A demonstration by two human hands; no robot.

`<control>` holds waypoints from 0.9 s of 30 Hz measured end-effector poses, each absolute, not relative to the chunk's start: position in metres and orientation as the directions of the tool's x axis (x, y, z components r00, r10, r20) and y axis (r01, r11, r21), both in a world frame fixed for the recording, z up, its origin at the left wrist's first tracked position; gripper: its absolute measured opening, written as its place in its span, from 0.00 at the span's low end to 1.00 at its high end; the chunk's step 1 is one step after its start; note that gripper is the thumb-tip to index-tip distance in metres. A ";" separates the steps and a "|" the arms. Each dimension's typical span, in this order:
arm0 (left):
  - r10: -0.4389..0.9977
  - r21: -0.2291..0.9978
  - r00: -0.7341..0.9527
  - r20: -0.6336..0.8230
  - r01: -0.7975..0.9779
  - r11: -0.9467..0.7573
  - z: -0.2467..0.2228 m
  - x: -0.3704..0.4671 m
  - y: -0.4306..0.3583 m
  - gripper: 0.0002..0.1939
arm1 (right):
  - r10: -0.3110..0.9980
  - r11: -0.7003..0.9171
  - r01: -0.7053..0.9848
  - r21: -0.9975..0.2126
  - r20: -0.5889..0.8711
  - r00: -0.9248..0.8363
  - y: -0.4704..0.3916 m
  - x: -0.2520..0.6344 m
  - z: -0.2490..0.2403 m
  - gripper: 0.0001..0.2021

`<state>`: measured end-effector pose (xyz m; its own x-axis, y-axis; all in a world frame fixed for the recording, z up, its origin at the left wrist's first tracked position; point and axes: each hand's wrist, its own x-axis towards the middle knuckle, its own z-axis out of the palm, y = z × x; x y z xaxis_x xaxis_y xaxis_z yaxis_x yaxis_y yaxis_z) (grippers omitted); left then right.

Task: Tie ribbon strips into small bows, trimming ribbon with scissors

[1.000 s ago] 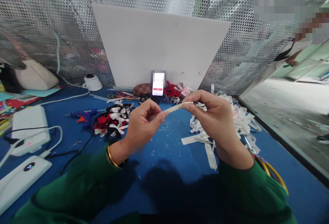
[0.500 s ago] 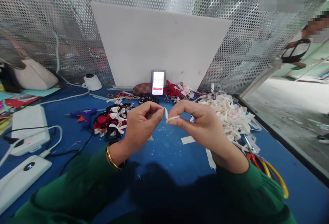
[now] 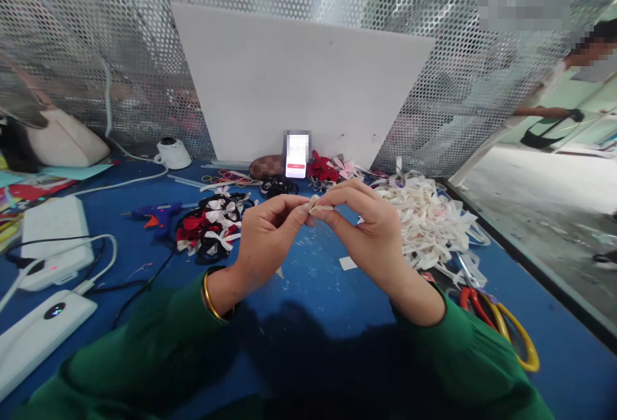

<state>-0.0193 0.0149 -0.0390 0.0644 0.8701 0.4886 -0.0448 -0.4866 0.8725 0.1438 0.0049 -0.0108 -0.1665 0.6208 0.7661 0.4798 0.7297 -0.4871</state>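
Between the fingertips of both hands is a small cream ribbon (image 3: pixel 320 207), folded and partly covered by the fingers. My left hand (image 3: pixel 268 235) pinches its left end between thumb and forefinger. From the other side, my right hand (image 3: pixel 370 228) grips it the same way, and the fingertips of the two hands nearly touch. Beyond my right hand lies a heap of cream ribbon pieces (image 3: pixel 434 218). A pile of black, red and white bows (image 3: pixel 212 227) rests to the left of my left hand.
A blue glue gun (image 3: pixel 161 214) and white power blocks (image 3: pixel 55 240) with cables lie left. Scissors with yellow handles (image 3: pixel 518 336) lie right. A lit phone (image 3: pixel 295 155) stands before a white board (image 3: pixel 308 79). A person with a black bag is beyond the mesh at right.
Both hands have come closer together and folded the ribbon between them. My right forearm has shifted left, showing more of the scissors. The person at the right has moved.
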 end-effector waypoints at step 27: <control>0.867 0.864 0.117 0.484 0.092 -0.495 -0.033 -0.026 0.021 0.08 | 0.727 0.603 0.515 -0.609 0.685 -0.042 0.011 0.153 -0.009 0.04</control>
<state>-0.0255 0.0210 -0.0330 0.1170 0.8670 0.4843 0.0918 -0.4950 0.8640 0.1531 0.0111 -0.0087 -0.0420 0.7273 0.6851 0.5153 0.6032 -0.6088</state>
